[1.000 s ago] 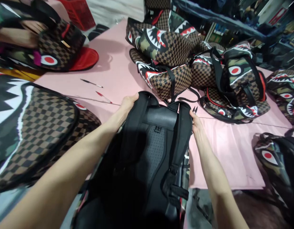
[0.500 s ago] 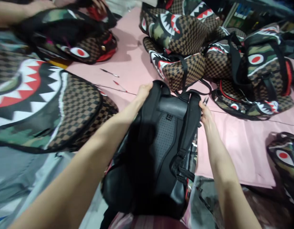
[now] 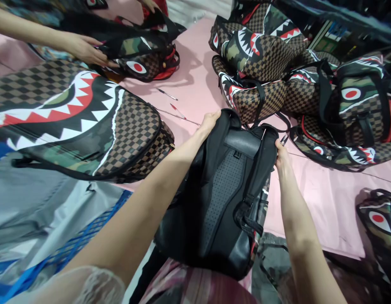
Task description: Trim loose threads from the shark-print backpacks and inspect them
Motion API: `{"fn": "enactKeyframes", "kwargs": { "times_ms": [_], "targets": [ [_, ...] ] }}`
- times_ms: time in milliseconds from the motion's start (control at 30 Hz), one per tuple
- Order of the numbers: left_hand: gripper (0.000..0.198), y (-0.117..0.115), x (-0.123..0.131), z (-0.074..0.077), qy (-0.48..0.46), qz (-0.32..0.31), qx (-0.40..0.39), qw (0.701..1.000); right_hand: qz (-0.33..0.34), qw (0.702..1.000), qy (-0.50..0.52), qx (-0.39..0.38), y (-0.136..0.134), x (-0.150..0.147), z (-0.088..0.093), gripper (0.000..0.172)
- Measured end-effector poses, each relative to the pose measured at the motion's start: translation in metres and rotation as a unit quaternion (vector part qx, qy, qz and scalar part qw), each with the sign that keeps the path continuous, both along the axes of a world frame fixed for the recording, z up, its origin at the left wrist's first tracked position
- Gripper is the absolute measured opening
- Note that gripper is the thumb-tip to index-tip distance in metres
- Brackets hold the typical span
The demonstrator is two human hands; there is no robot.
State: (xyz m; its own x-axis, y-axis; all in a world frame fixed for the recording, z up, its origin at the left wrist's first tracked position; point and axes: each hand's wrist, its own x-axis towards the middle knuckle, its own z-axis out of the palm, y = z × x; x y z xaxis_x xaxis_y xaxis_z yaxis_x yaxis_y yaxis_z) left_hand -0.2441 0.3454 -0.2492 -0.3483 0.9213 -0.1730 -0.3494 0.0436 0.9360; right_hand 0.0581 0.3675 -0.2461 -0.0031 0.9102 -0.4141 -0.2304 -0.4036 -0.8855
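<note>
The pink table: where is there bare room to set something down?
One bare patch lies between the right forearm, the heap of bags beyond and the bag at the right edge. Another lies between the red pen and that heap. It is crowded under the heap and at left, under a large checkered bag.

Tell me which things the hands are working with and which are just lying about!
In use:
black-backed backpack, gripped near its top by the left fingers and right fingers
maybe the dark pointed tool beside the right fingers; I can't tell if it's held

Just lying about:
dark pen
red pen
big checkered backpack on the left
pile of bags behind
</note>
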Motion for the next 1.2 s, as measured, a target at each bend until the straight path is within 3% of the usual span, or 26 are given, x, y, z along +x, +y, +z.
{"fn": "enactKeyframes", "kwargs": {
  "times_ms": [133, 200, 300, 367, 433, 500, 567, 667, 767, 833, 900, 967, 1033, 1067, 1133, 1200],
  "targets": [
    [0.031, -0.002, 0.0, 0.0, 0.052, 0.007, -0.011, 0.999, -0.005, 1.0, -0.005, 0.014, 0.003, -0.002, -0.001, 0.023],
    [0.035, -0.007, 0.002, -0.001, 0.137, 0.011, -0.012, 0.991, -0.018, 0.999, -0.017, 0.024, 0.003, -0.005, -0.002, 0.02],
    [0.035, -0.026, 0.006, 0.001, 0.364, 0.068, 0.028, 0.929, -0.037, 0.986, -0.102, 0.126, -0.004, -0.008, -0.009, 0.019],
    [0.04, -0.046, 0.008, 0.005, 0.501, 0.102, 0.052, 0.858, -0.04, 0.941, -0.237, 0.238, -0.015, -0.009, -0.014, 0.023],
    [0.046, -0.069, 0.011, 0.01, 0.586, 0.095, 0.049, 0.803, -0.036, 0.868, -0.386, 0.311, -0.03, -0.009, -0.017, 0.028],
    [0.048, -0.094, 0.015, 0.015, 0.627, 0.074, 0.021, 0.775, -0.038, 0.8, -0.497, 0.335, -0.046, -0.009, -0.014, 0.033],
    [0.051, -0.119, 0.019, 0.018, 0.648, 0.051, -0.021, 0.76, -0.043, 0.758, -0.559, 0.335, -0.06, -0.009, -0.008, 0.038],
    [0.061, -0.162, 0.023, 0.021, 0.672, -0.012, -0.088, 0.735, -0.03, 0.732, -0.599, 0.324, -0.081, -0.011, 0.002, 0.048],
    [0.056, -0.205, 0.026, 0.025, 0.672, -0.082, -0.152, 0.72, -0.01, 0.736, -0.605, 0.305, -0.111, -0.016, 0.005, 0.056],
    [0.047, -0.226, 0.027, 0.029, 0.654, -0.12, -0.171, 0.727, -0.004, 0.755, -0.59, 0.288, -0.136, -0.019, 0.003, 0.06],
    [0.039, -0.238, 0.029, 0.033, 0.611, -0.139, -0.172, 0.76, -0.007, 0.785, -0.558, 0.269, -0.163, -0.022, -0.001, 0.063],
    [0.028, -0.243, 0.032, 0.035, 0.485, -0.138, -0.184, 0.844, -0.005, 0.83, -0.502, 0.242, -0.188, -0.023, -0.005, 0.06],
    [0.021, -0.245, 0.037, 0.035, 0.273, -0.133, -0.196, 0.932, 0.01, 0.888, -0.415, 0.199, -0.209, -0.023, -0.006, 0.049],
    [0.022, -0.246, 0.039, 0.035, 0.166, -0.136, -0.192, 0.958, 0.02, 0.911, -0.369, 0.181, -0.217, -0.022, -0.005, 0.041],
    [0.022, -0.25, 0.044, 0.037, 0.02, -0.148, -0.161, 0.976, 0.035, 0.941, -0.293, 0.167, -0.231, -0.019, 0.0, 0.029],
    [0.022, -0.254, 0.047, 0.041, -0.036, -0.161, -0.119, 0.979, 0.041, 0.952, -0.242, 0.184, -0.24, -0.015, 0.01, 0.026]
  ]
}}
